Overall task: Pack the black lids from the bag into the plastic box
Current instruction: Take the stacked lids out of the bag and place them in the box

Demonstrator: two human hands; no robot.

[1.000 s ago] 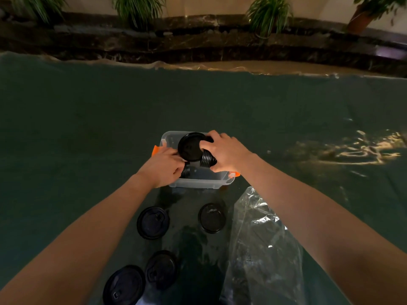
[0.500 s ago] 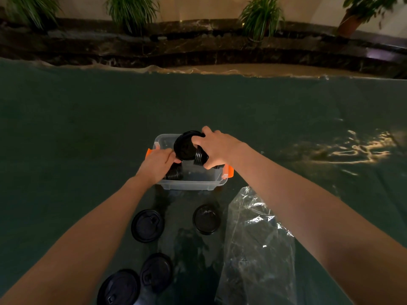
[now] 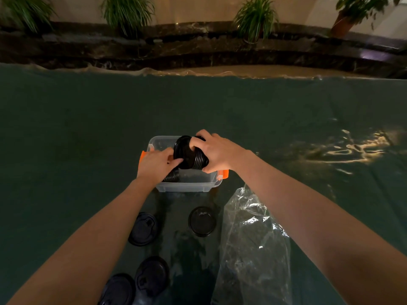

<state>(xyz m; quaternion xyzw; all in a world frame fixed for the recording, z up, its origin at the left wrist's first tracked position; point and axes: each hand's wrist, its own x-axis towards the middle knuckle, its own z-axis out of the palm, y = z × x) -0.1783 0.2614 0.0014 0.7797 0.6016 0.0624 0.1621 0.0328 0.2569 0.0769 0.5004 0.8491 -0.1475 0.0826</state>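
Two hands work over the plastic box (image 3: pixel 187 183): the right hand (image 3: pixel 217 154) is clamped on a stack of black lids (image 3: pixel 190 155) held sideways above it, the left hand (image 3: pixel 155 165) curled at the stack's end. Tilted, the stack could fan out and spill. Four loose lids (image 3: pixel 142 228) lie near the box; the bag (image 3: pixel 253 245) lies beside them.

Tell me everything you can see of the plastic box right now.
The plastic box is a small clear rectangular tub with rounded corners and orange latches at both ends. It stands upright and open, no lid in view, on the green cloth. A stack of lids lies inside at its left end. The right hand holds another lid stack edge-on over it; the left hand reaches in over the left rim.
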